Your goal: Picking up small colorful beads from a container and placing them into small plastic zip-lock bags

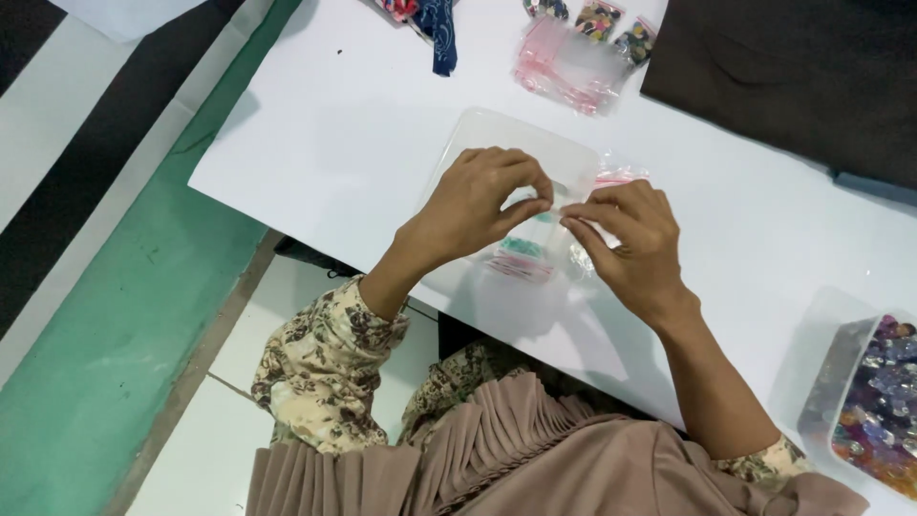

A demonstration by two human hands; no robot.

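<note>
I look down on a white table (315, 124) that fills most of the view, with a dark cloth (802, 67) across its far right corner and a green and white floor (86, 363) to the left. Below, my lap is covered by a pleated tan garment (497, 449) and floral sleeves (320, 368).

On the table under my hands lies a clear flat tray or lid (497, 134). At the right edge sits a clear tub of coloured, shiny small pieces (884, 401), still well filled as far as I can see. At the far edge lies a heap of empty clear pouches with pink seal strips (568, 67), and just beyond it a few pouches already filled with mixed colours (602, 19). A blue patterned scrap (439, 33) lies further left.

My left hand (478, 201) and right hand (626, 239) are close together over the tray, each pinching one side of a small clear pouch (552, 205) at its mouth, fingertips nearly touching. Whether the seal is pressed closed I cannot tell. Directly beneath it, on the tray, lie more small pouches, one with greenish contents (521, 248).

I judge the work to be midway: several pouches are filled, one is in hand, and many empties and a full tub remain.
</note>
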